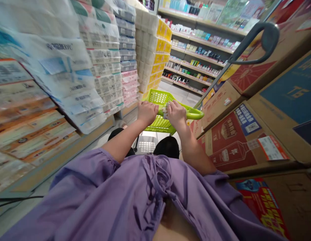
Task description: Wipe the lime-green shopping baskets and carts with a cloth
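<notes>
A bright green plastic shopping cart (159, 124) is in front of me, with slotted walls and a thick green handle (196, 114). My left hand (147, 113) is closed round the handle's left part. To its right, my right hand (175, 113) is closed on the same handle. A crumpled white tissue (164, 111) pokes out at the inner side of my right fist, pressed against the handle. Both fists hide the parts of the handle they grip.
Packs of tissue paper (102, 67) stand stacked along the left. Large cardboard boxes (228, 144) line the right side, with a grey hooked bar (255, 60) jutting above them. Shelves of small packaged goods (195, 50) close off the far end. Pale floor tiles (179, 92) lie ahead.
</notes>
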Available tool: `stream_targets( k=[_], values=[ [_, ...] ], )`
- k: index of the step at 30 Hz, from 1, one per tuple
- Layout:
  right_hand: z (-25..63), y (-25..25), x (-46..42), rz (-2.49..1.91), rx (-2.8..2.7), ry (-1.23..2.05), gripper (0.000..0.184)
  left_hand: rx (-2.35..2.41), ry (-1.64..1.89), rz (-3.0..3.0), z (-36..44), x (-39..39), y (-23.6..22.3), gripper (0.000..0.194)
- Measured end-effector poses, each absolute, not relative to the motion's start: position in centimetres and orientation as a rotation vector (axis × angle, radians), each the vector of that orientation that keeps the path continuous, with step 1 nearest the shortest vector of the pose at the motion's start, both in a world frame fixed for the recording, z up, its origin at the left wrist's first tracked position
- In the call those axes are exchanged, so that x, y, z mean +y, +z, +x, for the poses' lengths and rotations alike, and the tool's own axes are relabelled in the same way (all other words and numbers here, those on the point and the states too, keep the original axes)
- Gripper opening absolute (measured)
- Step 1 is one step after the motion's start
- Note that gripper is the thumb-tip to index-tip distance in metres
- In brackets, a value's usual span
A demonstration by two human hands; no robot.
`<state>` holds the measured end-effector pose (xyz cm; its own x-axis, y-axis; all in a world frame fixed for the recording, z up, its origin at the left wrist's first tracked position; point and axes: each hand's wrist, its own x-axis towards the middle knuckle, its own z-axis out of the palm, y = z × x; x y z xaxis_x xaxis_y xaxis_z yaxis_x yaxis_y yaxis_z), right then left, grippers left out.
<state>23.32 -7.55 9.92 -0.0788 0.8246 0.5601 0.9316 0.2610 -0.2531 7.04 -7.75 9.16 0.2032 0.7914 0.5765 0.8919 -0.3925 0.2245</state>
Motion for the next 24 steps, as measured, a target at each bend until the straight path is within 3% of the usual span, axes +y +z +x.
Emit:
stream_targets(
  k=[4, 9, 16, 24],
  values=[
    [21.9, 10.3, -6.9, -1.457, -2.075, -0.04, 0.044, -1.524, -1.009, -2.359, 7.2, -8.5, 9.8, 0.05],
    [24.7, 10.9, -5.1, -1.275, -1.986, 0.303, 0.05, -1.36, -0.784, -2.539, 7.7, -8.7, 10.5, 0.052],
    [28.6, 9.1, -5.8, -1.796, -1.82, -0.276, 0.044, -1.426, -0.934, -2.484, 6.9, -7.8, 10.0, 0.037],
    [26.8, 7.3, -6.2, -1.786, -1.667, -0.545, 0.042, -1.543, -0.865, -2.503, 7.1, -8.0, 11.3, 0.038]
  ],
)
